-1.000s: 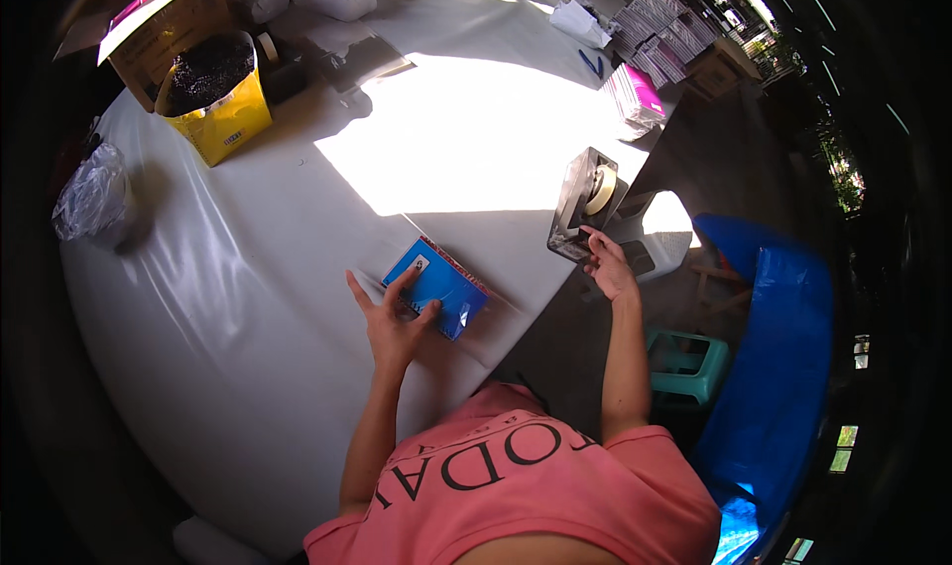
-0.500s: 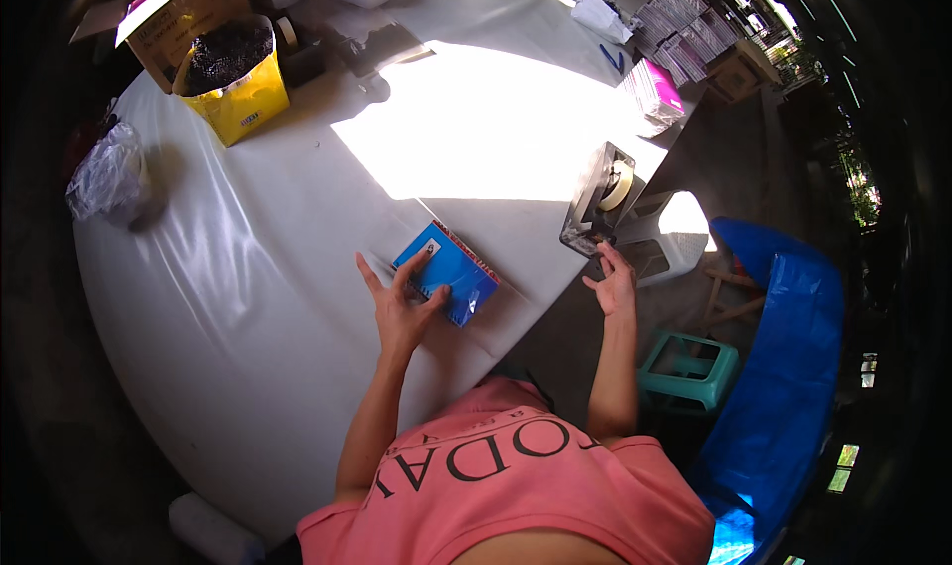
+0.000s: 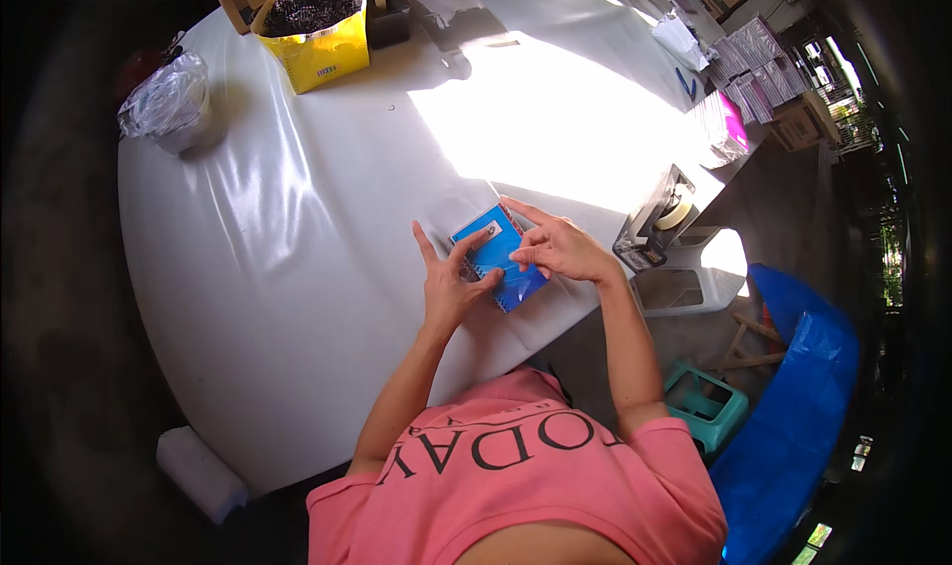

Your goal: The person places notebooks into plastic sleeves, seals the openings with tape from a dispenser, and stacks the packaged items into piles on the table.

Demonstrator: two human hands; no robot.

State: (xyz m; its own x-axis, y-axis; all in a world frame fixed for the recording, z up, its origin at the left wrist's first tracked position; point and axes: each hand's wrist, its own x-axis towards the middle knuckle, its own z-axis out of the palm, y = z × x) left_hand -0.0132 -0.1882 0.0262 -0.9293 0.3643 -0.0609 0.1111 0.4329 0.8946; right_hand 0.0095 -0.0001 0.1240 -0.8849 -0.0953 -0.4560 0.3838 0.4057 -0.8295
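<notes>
A blue spiral-bound notebook (image 3: 501,245) with a small white label lies at a slant on the white-covered table. My left hand (image 3: 454,282) rests its spread fingertips and thumb on the cover, against the table. From the right comes my right hand (image 3: 563,248), over the notebook's right edge. Its index finger points out past the far corner while the thumb and other fingers are bent together. Whatever may be between them is too small to make out. To the right, at the table edge, stands a dark tape dispenser (image 3: 656,218) with a pale tape roll.
A yellow container (image 3: 322,61) of dark material stands far left, near a plastic bag (image 3: 171,104). Stacked booklets (image 3: 719,128) and a blue pen-like item (image 3: 685,84) lie far right. Beyond the table edge are a white stool (image 3: 719,267), a green stool (image 3: 709,406) and a blue sheet (image 3: 803,406).
My right hand has moved left from beside the tape dispenser to the notebook, and its fingers have bent in. My left hand stays on the notebook. The whole view has shifted.
</notes>
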